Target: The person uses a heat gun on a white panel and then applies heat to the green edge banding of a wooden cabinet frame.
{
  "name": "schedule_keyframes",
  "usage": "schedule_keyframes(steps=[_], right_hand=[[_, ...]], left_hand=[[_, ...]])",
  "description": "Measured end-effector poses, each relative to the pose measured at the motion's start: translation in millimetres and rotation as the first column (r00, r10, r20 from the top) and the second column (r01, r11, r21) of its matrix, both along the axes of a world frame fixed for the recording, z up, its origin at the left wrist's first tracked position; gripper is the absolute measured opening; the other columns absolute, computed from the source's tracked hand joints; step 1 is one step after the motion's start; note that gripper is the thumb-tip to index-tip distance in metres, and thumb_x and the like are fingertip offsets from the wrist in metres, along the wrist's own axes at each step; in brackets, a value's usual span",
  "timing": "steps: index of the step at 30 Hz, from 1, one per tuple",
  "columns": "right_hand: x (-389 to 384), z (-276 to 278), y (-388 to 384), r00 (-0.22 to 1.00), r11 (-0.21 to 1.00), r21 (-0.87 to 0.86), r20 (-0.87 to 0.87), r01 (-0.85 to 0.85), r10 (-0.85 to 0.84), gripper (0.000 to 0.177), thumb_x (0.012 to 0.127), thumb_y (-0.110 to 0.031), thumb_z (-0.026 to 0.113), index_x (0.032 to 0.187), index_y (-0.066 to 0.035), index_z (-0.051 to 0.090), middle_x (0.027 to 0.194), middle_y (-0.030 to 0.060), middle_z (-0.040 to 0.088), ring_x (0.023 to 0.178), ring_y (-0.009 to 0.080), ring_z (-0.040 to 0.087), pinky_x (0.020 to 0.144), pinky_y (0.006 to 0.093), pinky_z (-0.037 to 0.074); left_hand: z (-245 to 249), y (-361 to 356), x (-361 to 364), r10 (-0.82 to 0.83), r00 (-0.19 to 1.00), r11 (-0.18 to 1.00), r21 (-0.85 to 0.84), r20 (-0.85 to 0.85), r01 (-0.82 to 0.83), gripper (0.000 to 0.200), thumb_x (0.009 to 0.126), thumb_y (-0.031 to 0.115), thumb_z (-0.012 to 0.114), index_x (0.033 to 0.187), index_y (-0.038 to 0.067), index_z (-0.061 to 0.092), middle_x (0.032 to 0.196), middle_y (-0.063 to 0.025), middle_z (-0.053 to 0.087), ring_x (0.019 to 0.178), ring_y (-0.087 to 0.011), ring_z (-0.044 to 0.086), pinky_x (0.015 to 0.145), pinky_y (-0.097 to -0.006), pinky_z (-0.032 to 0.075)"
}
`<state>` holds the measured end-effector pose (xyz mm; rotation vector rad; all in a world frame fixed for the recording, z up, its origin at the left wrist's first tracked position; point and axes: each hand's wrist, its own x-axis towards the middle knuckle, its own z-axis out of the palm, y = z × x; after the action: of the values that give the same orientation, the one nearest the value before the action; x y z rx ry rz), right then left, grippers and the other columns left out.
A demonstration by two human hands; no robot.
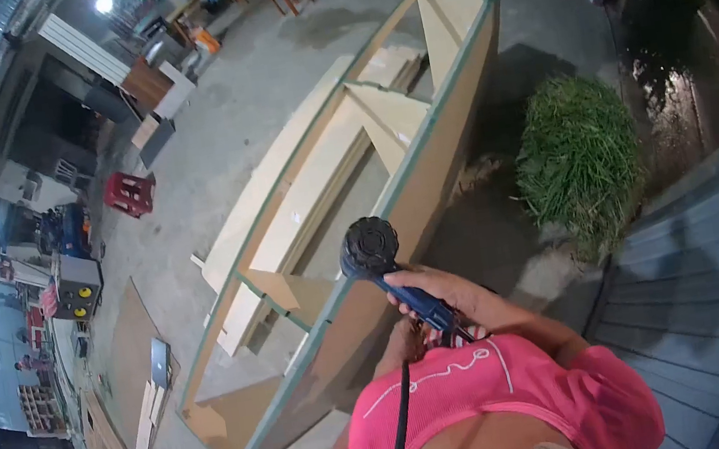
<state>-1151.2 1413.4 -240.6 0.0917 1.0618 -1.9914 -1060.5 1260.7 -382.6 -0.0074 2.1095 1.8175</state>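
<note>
On the left, a dark speaker [79, 299] with yellow rings stands at the side of the yard. A thin brown board [126, 344] lies near it on the grey floor [246, 103], and a red stool [131, 194] is farther up.

The middle is filled by a long, open-topped box [432, 187]. Its walls are pale tan wood, its rims are edged in green, and cross panels divide it into bays. It slants from the lower left to the upper right, with pale boards showing inside and beside it.

Over the near rim, as seen from above, is the tool [421, 300], in front of the person's chest. Its head is a dark, round, ribbed cap, set at the end of a slim blue body that slopes down and right to a black tail. Whether the head touches the box cannot be told. A black cord [401, 430] runs down over the pink shirt [463, 375].

The left hand [404, 339] is under the tool, close to the cord; it is partly hidden, so its grip cannot be told. The right hand [430, 282] is closed around the blue body, just below the head, fingers wrapped over it.

Farther right, a heap of green grass [578, 157] sits on the floor, well apart from the tool. At the right edge is a grey ridged sheet [692, 270].
</note>
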Motion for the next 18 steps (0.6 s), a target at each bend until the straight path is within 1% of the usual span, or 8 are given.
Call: schedule_keyframes(steps=[2, 3, 5, 6, 8, 9, 15, 18], right_hand=[[-12, 14, 6, 0.996, 0.999, 0.01, -0.074, 0.04, -0.04, 0.032, 0.085, -0.039, 0.059, 0.094, -0.01, 0.053, 0.074, 0.0004, 0.054, 0.06, 0.0092, 0.054, 0.051, 0.0238, 0.045], [-21, 18, 11, 0.996, 0.999, 0.026, -0.09, 0.028, -0.025, 0.032, 0.085, -0.038, 0.06, 0.097, -0.01, 0.052, 0.076, 0.0, 0.054, 0.061, 0.0079, 0.054, 0.052, 0.0219, 0.045], [-36, 36, 25, 0.992, 0.996, 0.027, -0.091, 0.085, -0.082, 0.033, 0.085, -0.038, 0.06, 0.098, -0.009, 0.051, 0.076, 0.0, 0.054, 0.061, 0.0075, 0.054, 0.052, 0.021, 0.045], [-47, 42, 31, 0.985, 0.989, 0.023, -0.098, 0.143, -0.14, 0.033, 0.085, -0.038, 0.06, 0.099, -0.009, 0.051, 0.077, -0.0001, 0.054, 0.061, 0.0072, 0.053, 0.052, 0.0201, 0.045], [-74, 42, 46, 0.969, 0.975, 0.03, -0.119, 0.22, -0.215, 0.032, 0.086, -0.036, 0.059, 0.102, -0.009, 0.05, 0.077, 0.0002, 0.055, 0.06, 0.0078, 0.054, 0.05, 0.0215, 0.046], [-90, 44, 53, 0.948, 0.959, 0.031, -0.165, 0.283, -0.274, 0.033, 0.086, -0.035, 0.059, 0.103, -0.009, 0.049, 0.077, 0.0007, 0.055, 0.06, 0.0084, 0.054, 0.049, 0.0224, 0.046], [-169, 50, 98, 0.776, 0.79, -0.007, -0.182, 0.613, -0.604, 0.031, 0.089, -0.034, 0.056, 0.097, -0.005, 0.05, 0.079, 0.0051, 0.057, 0.061, 0.0098, 0.055, 0.051, 0.0228, 0.047], [-194, 51, 109, 0.706, 0.723, 0.0, -0.214, 0.691, -0.675, 0.034, 0.089, -0.035, 0.055, 0.101, -0.003, 0.051, 0.078, 0.0046, 0.056, 0.061, 0.0091, 0.054, 0.052, 0.0213, 0.046]], left_hand=[[76, 18, -31, 0.124, 0.885, 0.991, -0.02, 0.448, -0.129, 0.016, 0.091, 0.016, 0.053, 0.096, 0.0, 0.056, 0.079, -0.0059, 0.06, 0.071, -0.0157, 0.057, 0.063, -0.0311, 0.046], [68, 17, -37, 0.123, 0.882, 0.991, -0.017, 0.455, -0.129, 0.016, 0.091, 0.016, 0.053, 0.096, 0.0, 0.056, 0.079, -0.0059, 0.06, 0.071, -0.0157, 0.057, 0.063, -0.0311, 0.046], [41, 14, -50, 0.004, 0.854, 0.986, 0.141, 0.52, -0.09, 0.03, 0.093, 0.024, 0.05, 0.119, 0.009, 0.052, 0.094, -0.0061, 0.06, 0.086, -0.0167, 0.057, 0.073, -0.0289, 0.046], [30, 14, -59, 0.001, 0.852, 0.985, 0.145, 0.524, -0.091, 0.03, 0.093, 0.024, 0.05, 0.119, 0.009, 0.052, 0.094, -0.0061, 0.06, 0.086, -0.0167, 0.057, 0.073, -0.0289, 0.046], [27, 17, -77, -0.177, 0.974, 0.959, -0.197, 0.142, 0.203, 0.032, 0.091, 0.022, 0.054, 0.115, 0.0, 0.053, 0.097, -0.0137, 0.064, 0.081, -0.0222, 0.06, 0.073, -0.0322, 0.047], [31, 19, -87, -0.245, 0.969, 0.909, -0.336, 0.043, 0.245, 0.04, 0.091, 0.025, 0.054, 0.122, 0.001, 0.05, 0.101, -0.0145, 0.064, 0.077, -0.0256, 0.061, 0.071, -0.0335, 0.048], [93, 26, -144, -0.177, 0.952, 0.933, -0.265, 0.25, 0.244, 0.041, 0.089, 0.024, 0.058, 0.12, 0.0, 0.05, 0.093, -0.0157, 0.062, 0.078, -0.0194, 0.06, 0.069, -0.0308, 0.047], [70, 14, -159, -0.187, 0.979, 0.952, -0.232, 0.086, 0.202, 0.041, 0.088, 0.021, 0.06, 0.121, -0.002, 0.049, 0.088, -0.0138, 0.061, 0.078, -0.0161, 0.059, 0.068, -0.0276, 0.047]])
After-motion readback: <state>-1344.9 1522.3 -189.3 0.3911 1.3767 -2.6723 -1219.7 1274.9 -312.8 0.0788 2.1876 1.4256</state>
